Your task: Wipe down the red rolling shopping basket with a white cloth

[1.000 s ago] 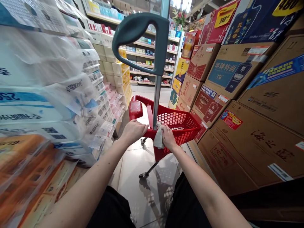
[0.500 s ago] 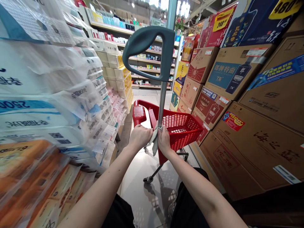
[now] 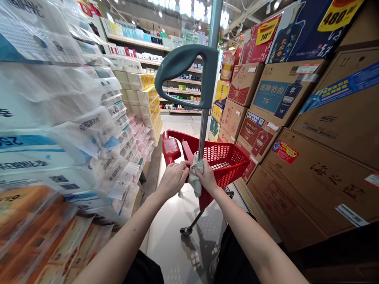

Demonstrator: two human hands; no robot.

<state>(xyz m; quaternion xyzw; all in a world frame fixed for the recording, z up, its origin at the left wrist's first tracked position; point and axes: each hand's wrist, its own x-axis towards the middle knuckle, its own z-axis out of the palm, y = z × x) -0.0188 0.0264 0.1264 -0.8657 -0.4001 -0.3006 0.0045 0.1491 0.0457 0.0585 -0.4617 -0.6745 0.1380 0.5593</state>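
Observation:
A pale grey-green cloth (image 3: 195, 182) is bunched at the lower end of a grey metal pole (image 3: 203, 128), just at the red basket cart. My right hand (image 3: 208, 178) is closed on the cloth from the right, with the thumb across it. On the other side, my left hand (image 3: 175, 176) has its fingers curled at the cloth's left edge and pinches it there. Higher on the pole sits a blue-grey loop handle (image 3: 209, 79). The red plastic basket (image 3: 229, 159) of the cart lies behind the hands, and a wheeled leg (image 3: 187, 230) reaches the floor.
Wrapped tissue packs (image 3: 44, 98) are stacked high on the left, with orange packs (image 3: 26, 221) below. Cardboard cartons (image 3: 319, 169) form a wall on the right. Shelves of goods (image 3: 183, 81) stand beyond the cart. A tiled floor (image 3: 174, 252) runs between the stacks.
My left fingers have loosened from a tight fist and lie further up the cloth's edge. The cloth has bunched more under my right hand. The view has shifted slightly right.

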